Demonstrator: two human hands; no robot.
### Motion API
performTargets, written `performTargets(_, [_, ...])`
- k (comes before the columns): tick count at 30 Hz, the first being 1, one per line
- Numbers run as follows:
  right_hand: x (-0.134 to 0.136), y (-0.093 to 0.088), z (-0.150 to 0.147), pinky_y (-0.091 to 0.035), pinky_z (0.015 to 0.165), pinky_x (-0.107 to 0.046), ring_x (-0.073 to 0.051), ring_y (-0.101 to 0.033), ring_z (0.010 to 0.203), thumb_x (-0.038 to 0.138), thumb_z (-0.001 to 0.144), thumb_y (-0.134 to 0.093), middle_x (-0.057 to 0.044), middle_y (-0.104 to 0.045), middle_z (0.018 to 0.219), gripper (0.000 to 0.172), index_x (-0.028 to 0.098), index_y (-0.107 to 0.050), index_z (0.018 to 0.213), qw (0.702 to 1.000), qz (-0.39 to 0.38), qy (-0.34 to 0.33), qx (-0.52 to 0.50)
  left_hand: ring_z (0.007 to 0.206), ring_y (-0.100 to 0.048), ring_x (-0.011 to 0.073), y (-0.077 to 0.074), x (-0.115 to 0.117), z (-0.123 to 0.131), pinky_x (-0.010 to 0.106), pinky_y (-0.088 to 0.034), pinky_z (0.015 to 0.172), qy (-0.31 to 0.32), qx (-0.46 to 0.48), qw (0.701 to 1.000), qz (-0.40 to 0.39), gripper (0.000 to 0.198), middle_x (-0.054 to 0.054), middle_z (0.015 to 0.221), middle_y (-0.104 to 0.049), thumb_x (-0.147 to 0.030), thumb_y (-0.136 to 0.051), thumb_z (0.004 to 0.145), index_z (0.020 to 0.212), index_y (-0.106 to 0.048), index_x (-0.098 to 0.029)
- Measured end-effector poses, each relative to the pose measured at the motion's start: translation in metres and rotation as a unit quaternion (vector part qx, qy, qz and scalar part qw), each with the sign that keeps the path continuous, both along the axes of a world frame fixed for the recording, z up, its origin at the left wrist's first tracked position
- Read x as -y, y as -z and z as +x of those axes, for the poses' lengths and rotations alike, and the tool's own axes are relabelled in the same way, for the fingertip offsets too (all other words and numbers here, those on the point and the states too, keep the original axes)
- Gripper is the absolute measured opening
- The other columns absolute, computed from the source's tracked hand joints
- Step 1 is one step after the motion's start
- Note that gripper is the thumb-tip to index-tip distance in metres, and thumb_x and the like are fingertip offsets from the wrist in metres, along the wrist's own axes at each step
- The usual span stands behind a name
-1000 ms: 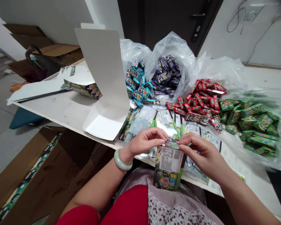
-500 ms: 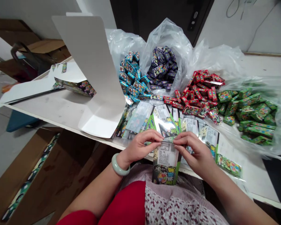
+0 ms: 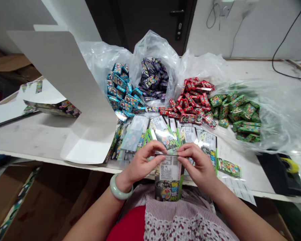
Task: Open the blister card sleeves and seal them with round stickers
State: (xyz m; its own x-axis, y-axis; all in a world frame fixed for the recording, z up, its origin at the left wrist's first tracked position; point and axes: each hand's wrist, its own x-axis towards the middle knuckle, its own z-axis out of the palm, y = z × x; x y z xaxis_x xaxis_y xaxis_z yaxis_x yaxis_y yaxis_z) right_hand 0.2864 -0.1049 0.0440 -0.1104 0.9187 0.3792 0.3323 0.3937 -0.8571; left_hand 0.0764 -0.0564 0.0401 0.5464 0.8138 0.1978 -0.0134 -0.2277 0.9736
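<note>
Between my two hands hangs a printed packet (image 3: 168, 182), black and green with colourful lettering and a white label panel, its lower part over my lap. My left hand (image 3: 146, 159), with a pale bangle at the wrist, pinches the packet's top edge on the left. The same edge is pinched on the right by my right hand (image 3: 197, 162). A clear film strip shows along that top edge. Just beyond my fingers, similar flat packets (image 3: 163, 129) lie fanned out on the table (image 3: 87, 159).
Clear plastic bags spill small boxes: blue (image 3: 120, 90), purple (image 3: 154, 78), red (image 3: 193, 97) and green (image 3: 245, 112). A folded white card sheet (image 3: 65, 67) stands at left. A yellow tape roll (image 3: 289, 165) lies at right. Cardboard boxes (image 3: 47, 201) sit below the table.
The view has swung to the right, so the table's contents appear further left. Both hands still pinch the packet's top edge, with little change in their grip.
</note>
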Motion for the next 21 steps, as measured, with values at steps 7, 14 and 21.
performTargets(7, [0.005, 0.004, -0.001, -0.048, 0.082, -0.036, -0.018, -0.058, 0.094, 0.017, 0.090, -0.055, -0.004, -0.059, 0.095, 0.007, 0.024, -0.058, 0.091, 0.999, -0.008, 0.015, -0.035, 0.094, -0.062, 0.0176, -0.002, -0.003, 0.008, 0.030, -0.051, 0.083, 0.014, 0.008, 1.000, 0.007, 0.008, 0.006, 0.096, -0.066, -0.018, -0.063, 0.086, 0.093, -0.064, -0.020])
performTargets(14, [-0.003, 0.020, 0.051, -0.053, 0.081, -0.030, -0.016, -0.062, 0.102, 0.029, 0.089, -0.055, -0.006, -0.064, 0.116, 0.032, 0.024, -0.055, 0.120, 0.990, -0.135, 0.032, -0.023, 0.086, -0.064, 0.0185, -0.002, -0.009, 0.005, 0.028, -0.054, 0.076, -0.063, -0.054, 0.995, 0.060, 0.004, 0.004, 0.089, -0.069, -0.021, -0.065, 0.084, 0.087, -0.068, -0.022])
performTargets(21, [-0.007, 0.063, 0.201, -0.047, 0.087, -0.034, -0.023, -0.064, 0.094, 0.015, 0.087, -0.050, -0.012, -0.072, 0.097, 0.021, 0.014, -0.070, 0.094, 0.874, -0.260, 0.317, 0.260, 0.083, -0.063, 0.0158, 0.013, -0.018, 0.007, 0.024, -0.054, 0.070, -0.131, -0.111, 0.984, 0.055, 0.004, -0.004, 0.089, -0.068, -0.028, -0.066, 0.082, 0.086, -0.066, -0.029])
